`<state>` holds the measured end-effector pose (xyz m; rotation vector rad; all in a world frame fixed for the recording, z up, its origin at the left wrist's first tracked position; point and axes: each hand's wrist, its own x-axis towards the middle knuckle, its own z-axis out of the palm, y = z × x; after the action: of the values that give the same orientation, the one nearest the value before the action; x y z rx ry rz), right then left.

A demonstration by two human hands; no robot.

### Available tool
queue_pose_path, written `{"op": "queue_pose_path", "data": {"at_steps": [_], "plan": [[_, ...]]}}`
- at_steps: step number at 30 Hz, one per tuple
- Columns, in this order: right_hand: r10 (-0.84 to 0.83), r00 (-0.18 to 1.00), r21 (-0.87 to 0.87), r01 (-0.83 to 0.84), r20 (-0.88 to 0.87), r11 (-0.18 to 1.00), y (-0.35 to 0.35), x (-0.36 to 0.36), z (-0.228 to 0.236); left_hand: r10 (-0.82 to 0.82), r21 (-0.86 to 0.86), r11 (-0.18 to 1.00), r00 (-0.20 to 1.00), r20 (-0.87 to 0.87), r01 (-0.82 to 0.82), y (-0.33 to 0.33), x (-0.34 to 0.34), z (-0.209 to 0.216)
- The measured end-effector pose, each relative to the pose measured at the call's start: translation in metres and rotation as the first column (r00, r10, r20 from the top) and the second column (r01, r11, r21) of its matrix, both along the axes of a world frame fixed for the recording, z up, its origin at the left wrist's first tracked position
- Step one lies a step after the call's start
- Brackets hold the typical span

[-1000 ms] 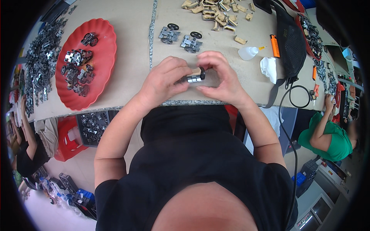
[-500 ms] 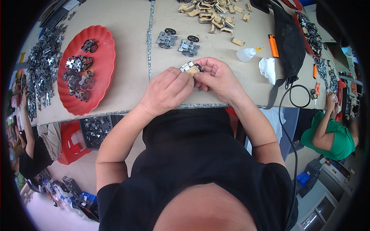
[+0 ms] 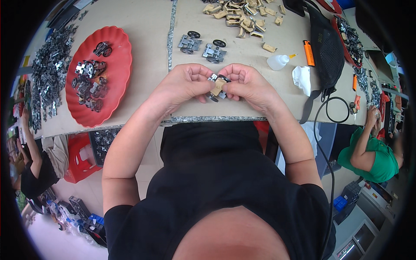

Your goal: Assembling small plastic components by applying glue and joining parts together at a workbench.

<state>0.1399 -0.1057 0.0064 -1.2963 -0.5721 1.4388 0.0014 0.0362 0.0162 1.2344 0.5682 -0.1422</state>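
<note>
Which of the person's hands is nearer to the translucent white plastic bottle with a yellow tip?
Right. The right hand is left of the bottle, nearer the body; the left hand is farther left, across the small tan, black-wheeled piece both hold.

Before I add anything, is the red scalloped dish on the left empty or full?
Neither: the red scalloped dish is partly filled. Small dark wheeled pieces lie in it, with bare red around them.

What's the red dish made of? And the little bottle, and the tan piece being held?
Red dish: probably plastic, smooth and evenly coloured. Little bottle: likely plastic, milky and cloudy. Tan piece: looks matte, maybe plastic or painted metal; too small to tell.
</note>
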Motion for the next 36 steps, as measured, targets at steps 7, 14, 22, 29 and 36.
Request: {"op": "queue_pose_path", "data": {"at_steps": [7, 14, 22, 29, 36], "plan": [[-0.012, 0.997, -0.038, 0.015, 0.073, 0.999, 0.002, -0.004, 0.003, 0.02, 0.037, 0.999, 1.0, 0.014, -0.021, -0.002, 0.001, -0.004], [-0.034, 0.989, -0.02, 0.038, 0.147, 0.999, 0.001, -0.009, 0.0, 0.061, 0.079, 0.995, 0.998, -0.006, -0.06, -0.009, 0.0, -0.005], [-0.049, 0.985, -0.036, 0.055, 0.167, 0.998, 0.002, -0.01, 0.002, 0.061, 0.067, 0.996, 0.998, 0.005, -0.061, -0.009, 0.0, -0.007], [-0.039, 0.99, -0.042, 0.046, 0.138, 0.998, 0.002, -0.01, 0.002, 0.042, 0.063, 0.997, 0.999, 0.014, -0.043, -0.007, -0.001, -0.009], [-0.09, 0.819, 0.373, -0.159, 0.567, 0.914, -0.006, -0.003, 0.018, -0.048, -0.451, 0.889, 0.995, 0.091, 0.085, 0.022, -0.009, -0.01]]}}
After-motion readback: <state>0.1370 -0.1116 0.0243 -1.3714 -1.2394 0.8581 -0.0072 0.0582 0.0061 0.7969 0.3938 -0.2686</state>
